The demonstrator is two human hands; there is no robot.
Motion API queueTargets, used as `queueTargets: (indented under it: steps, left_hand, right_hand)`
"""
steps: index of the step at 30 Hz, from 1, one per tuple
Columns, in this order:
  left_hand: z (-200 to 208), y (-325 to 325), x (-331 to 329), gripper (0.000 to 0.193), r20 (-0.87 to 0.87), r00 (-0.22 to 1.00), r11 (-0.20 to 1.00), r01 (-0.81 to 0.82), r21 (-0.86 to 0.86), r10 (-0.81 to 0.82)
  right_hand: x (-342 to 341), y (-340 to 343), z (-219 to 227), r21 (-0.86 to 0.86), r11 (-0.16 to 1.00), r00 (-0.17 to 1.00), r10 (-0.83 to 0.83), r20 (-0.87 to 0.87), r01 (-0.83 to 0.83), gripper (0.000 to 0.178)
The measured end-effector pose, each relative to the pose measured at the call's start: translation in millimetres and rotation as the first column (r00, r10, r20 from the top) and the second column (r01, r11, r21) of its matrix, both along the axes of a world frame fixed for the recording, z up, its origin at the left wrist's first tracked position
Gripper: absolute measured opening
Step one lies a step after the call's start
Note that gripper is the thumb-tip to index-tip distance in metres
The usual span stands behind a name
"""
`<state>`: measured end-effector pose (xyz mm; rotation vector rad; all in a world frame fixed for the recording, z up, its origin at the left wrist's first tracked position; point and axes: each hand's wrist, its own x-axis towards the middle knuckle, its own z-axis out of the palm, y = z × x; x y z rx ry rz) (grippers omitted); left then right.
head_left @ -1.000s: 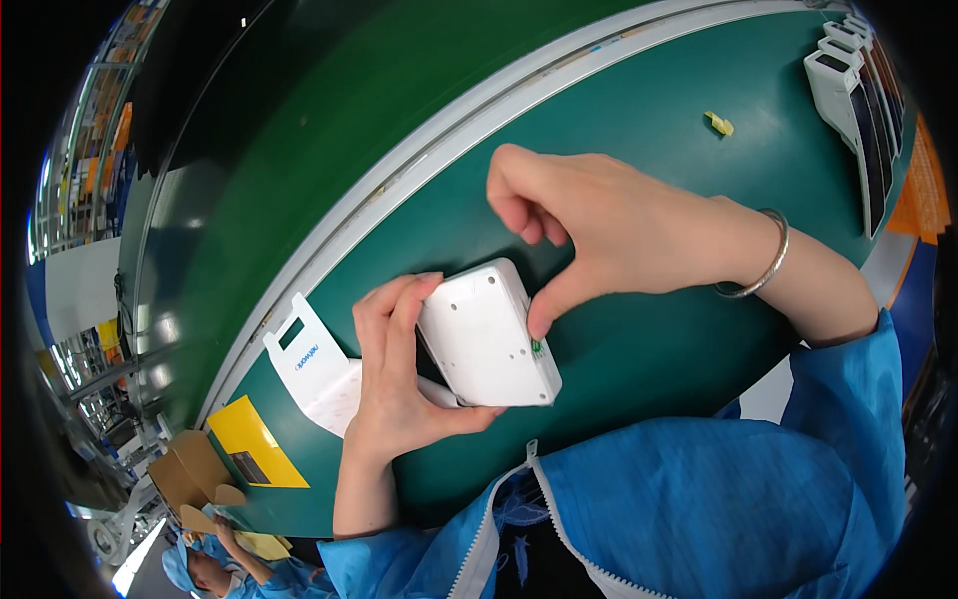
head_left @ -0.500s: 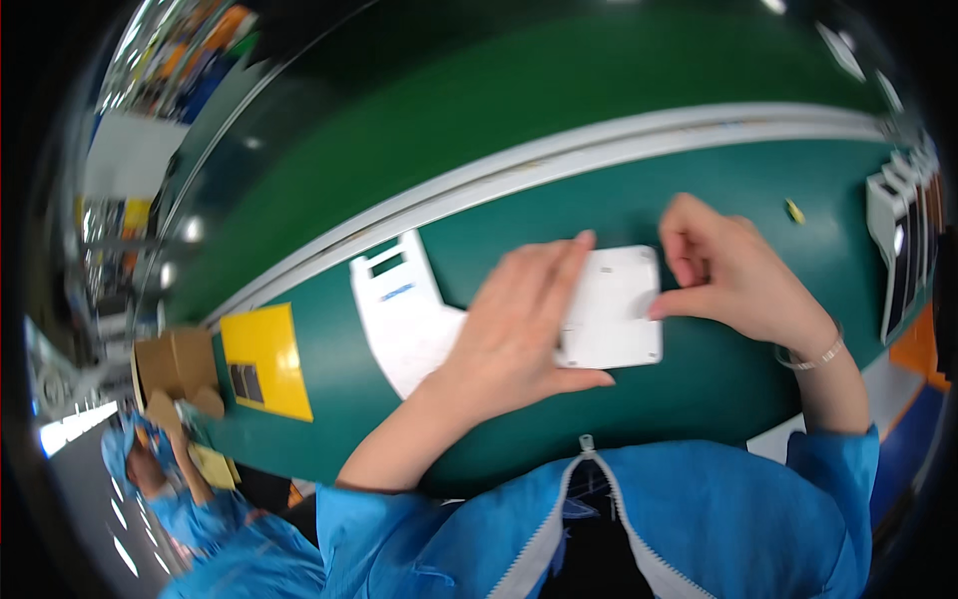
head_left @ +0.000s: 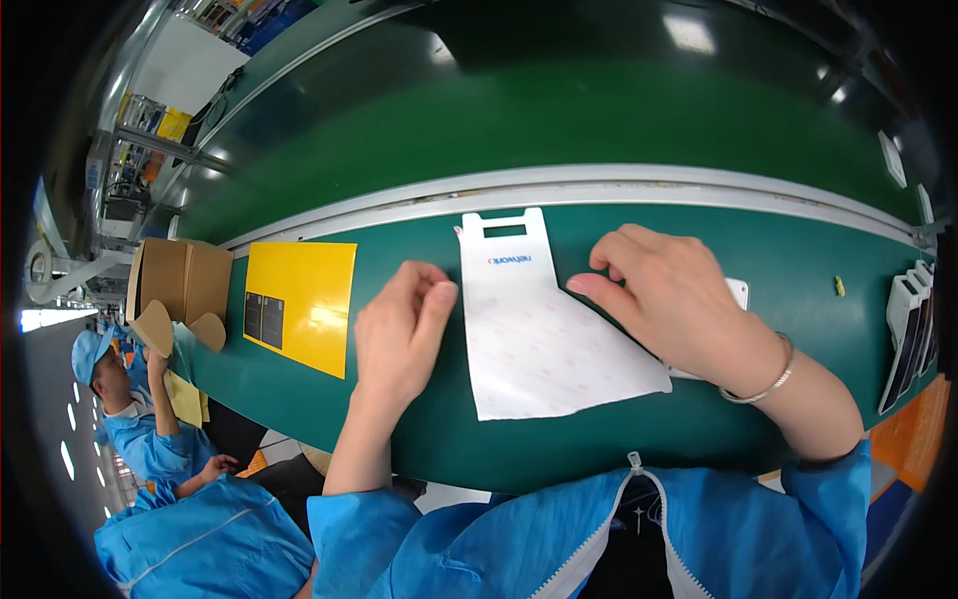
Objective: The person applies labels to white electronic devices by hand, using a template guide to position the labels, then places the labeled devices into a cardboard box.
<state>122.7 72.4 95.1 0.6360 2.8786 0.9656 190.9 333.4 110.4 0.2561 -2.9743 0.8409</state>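
Observation:
A flat white piece (head_left: pixel 544 349) lies on the green bench between my hands. It has a slotted, handle-like top, a small blue print, and a paper-like lower part with faint marks that flares to the right. My left hand (head_left: pixel 404 324) hovers left of it, fingers curled and thumb against the index finger; nothing shows in them. Above the piece's right edge is my right hand (head_left: pixel 664 295), thumb and index finger apart and the other fingers curled. Mostly hidden under that hand is a white plate (head_left: pixel 738 292) with rounded corners; only its edges peek out.
To the left lie a yellow sheet (head_left: pixel 324 299) with dark patches and an opened cardboard box (head_left: pixel 180 285). A small yellow-green bit (head_left: pixel 839 287) sits at the right, near several white-and-dark upright parts (head_left: pixel 903 319). Another person in blue (head_left: pixel 155 429) works at the left end.
My left hand has left the white plate and moved left of the flat piece. My right hand now hovers over the plate. The view has turned, so the whole flat piece shows.

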Motion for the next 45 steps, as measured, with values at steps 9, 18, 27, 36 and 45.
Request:
queueTargets:
  steps: [9,18,27,36,45]
  left_hand:
    - [-16,1,8,0.040,0.099,0.995,1.000,0.014,0.015,-0.016]
    - [-15,-3,13,0.099,0.080,0.951,0.866,0.236,0.441,-0.299]
    - [4,19,39,0.083,-0.197,0.977,0.893,0.161,0.419,-0.084]
    - [21,34,56,0.067,-0.585,0.809,0.980,0.163,0.113,-0.067]
    - [26,6,-16,0.059,-0.039,0.994,0.892,-0.077,0.445,0.105]
  right_hand:
    - [-45,-20,-24,-0.543,0.768,0.844,0.007,0.536,0.338,0.016]
    - [-29,-36,-5,-0.701,0.637,0.908,0.001,0.418,0.322,0.015]
    - [-11,-40,12,-0.803,0.550,0.971,-0.085,0.222,0.232,0.015]
    - [18,-31,37,-0.906,0.409,0.993,-0.078,0.089,0.113,0.008]
    - [84,43,32,-0.910,0.349,0.954,-0.271,0.131,0.224,0.007]
